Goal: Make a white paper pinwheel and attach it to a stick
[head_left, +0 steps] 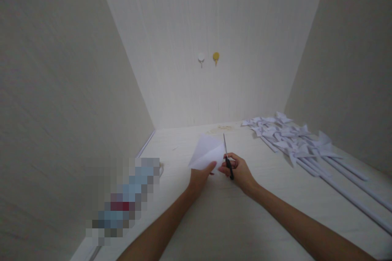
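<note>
My left hand [202,177] pinches the lower edge of a white sheet of paper [206,149], its thumb lying on top. A crease runs slantwise across the sheet. In my right hand [240,171] is a pair of scissors [229,165] with black handles, its blades pointing up and away from me. The blades stand just beside the paper's right edge; whether they touch it I cannot tell. Both hands are close together over the middle of the white table [183,220].
Several white paper pinwheels [284,138] on rolled paper sticks [339,189] lie heaped at the right. A blurred-out object [125,197] lies along the left edge. Two hooks, one white [201,58] and one yellow [216,57], are on the back wall. Walls enclose the left and right sides.
</note>
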A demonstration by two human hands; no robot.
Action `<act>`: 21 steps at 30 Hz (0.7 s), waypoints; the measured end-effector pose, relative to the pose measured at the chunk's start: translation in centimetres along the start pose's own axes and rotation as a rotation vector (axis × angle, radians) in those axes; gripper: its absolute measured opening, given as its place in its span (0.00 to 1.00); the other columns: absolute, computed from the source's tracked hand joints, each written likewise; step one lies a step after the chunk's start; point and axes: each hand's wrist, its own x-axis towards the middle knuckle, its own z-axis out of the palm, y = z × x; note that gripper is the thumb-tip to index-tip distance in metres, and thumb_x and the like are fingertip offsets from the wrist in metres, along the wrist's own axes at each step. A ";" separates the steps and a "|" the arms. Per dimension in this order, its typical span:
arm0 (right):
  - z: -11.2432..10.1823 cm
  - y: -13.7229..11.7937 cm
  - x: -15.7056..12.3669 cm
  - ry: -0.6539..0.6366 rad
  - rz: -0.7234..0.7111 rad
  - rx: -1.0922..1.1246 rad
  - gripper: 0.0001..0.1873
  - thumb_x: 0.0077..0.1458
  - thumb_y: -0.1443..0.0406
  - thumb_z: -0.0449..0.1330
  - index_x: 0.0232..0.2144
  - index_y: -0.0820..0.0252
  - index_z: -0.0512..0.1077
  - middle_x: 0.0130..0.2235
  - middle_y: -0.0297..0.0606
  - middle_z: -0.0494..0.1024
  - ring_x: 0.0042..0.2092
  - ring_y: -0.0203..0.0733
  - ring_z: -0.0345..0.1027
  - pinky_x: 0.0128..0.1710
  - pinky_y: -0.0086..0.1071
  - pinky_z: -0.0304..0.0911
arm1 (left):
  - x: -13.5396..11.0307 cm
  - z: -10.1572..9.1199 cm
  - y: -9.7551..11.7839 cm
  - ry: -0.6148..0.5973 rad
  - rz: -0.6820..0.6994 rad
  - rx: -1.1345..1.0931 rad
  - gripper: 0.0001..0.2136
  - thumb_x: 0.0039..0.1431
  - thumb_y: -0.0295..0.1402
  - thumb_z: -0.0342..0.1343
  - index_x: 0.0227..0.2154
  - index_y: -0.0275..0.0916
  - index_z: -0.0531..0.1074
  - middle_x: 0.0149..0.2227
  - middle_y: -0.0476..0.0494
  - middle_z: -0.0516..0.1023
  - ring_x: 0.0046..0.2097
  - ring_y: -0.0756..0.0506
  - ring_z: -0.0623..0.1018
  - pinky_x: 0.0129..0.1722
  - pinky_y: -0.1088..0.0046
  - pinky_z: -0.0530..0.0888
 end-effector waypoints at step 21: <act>-0.1 0.0 -0.1 -0.051 -0.066 -0.020 0.23 0.27 0.64 0.67 0.29 0.60 0.62 0.20 0.28 0.70 0.20 0.30 0.59 0.18 0.23 0.51 | -0.1 0.0 0.1 -0.055 -0.041 0.020 0.04 0.35 0.28 0.59 0.15 0.33 0.70 0.25 0.44 0.75 0.24 0.48 0.72 0.20 0.76 0.70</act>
